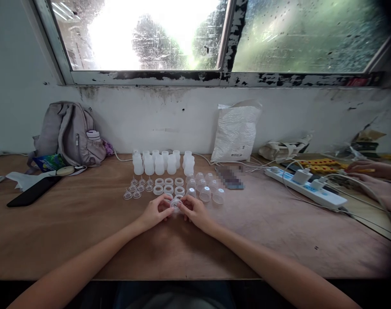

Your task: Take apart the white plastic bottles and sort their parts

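My left hand (159,211) and my right hand (195,212) meet above the table, both closed on a small clear bottle nipple (175,205). Fingers and thumbs grip it from either side; whether a ring is around it I cannot tell. Just beyond my hands lie several white collar rings (168,189) in rows, the nearest partly hidden by my fingers. More clear nipples (141,188) stand left of the rings. Clear dome caps (204,194) are grouped to the right. Behind them, frosted baby bottles (159,164) stand upright in rows.
A phone (230,177) lies right of the caps, near a white package (236,133). The power strip (304,188) and its cables stretch across the right. Another person's hands (375,176) are at far right. A backpack (69,135) and black flat object (34,192) are left.
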`<state>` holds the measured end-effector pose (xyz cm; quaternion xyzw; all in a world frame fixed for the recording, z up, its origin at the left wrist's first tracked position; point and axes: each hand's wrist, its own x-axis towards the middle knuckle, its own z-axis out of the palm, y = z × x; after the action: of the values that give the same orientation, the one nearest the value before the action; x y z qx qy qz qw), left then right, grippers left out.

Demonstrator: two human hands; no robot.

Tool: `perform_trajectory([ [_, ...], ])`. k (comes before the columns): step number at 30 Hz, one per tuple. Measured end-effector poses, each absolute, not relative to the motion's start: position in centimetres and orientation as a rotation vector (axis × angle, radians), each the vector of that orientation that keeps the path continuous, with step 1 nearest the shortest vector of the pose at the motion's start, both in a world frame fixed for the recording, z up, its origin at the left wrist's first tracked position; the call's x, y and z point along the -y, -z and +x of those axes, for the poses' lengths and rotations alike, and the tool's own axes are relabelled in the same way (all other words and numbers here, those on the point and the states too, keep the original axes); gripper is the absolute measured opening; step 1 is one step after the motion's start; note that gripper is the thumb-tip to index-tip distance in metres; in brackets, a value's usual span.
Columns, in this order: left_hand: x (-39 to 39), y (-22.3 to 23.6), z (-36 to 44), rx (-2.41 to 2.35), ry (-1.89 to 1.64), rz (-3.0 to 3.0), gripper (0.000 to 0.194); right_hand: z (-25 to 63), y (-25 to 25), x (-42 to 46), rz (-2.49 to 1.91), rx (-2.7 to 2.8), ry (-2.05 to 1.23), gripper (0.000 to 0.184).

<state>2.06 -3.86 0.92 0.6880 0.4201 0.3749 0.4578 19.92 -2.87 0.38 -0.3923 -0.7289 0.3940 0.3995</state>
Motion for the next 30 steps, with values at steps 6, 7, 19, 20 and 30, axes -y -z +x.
perform_trajectory([
  [6,3.1,-2.8,4.3,-1.245,-1.078,2.108,0.017,20.4,-0.9,3.5,-0.949,1.760,-0.924,0.022],
  [7,3.2,-2.9,4.7,-1.259,-1.132,2.131,0.018,20.5,-1.0,3.6,-0.944,1.740,-0.894,0.022],
  [19,4.7,-1.7,4.6,-1.151,-1.233,2.165,0.033,20.8,-0.9,3.5,-0.954,1.830,-0.724,0.019],
  [20,4.6,-1.7,4.7,-1.137,-1.229,2.168,0.033,20.8,-0.9,3.4,-0.949,1.842,-0.729,0.020],
  [30,4.1,-1.2,4.8,-1.324,-1.128,2.308,0.028,20.8,-1.1,3.3,-0.933,1.898,-0.766,0.029],
])
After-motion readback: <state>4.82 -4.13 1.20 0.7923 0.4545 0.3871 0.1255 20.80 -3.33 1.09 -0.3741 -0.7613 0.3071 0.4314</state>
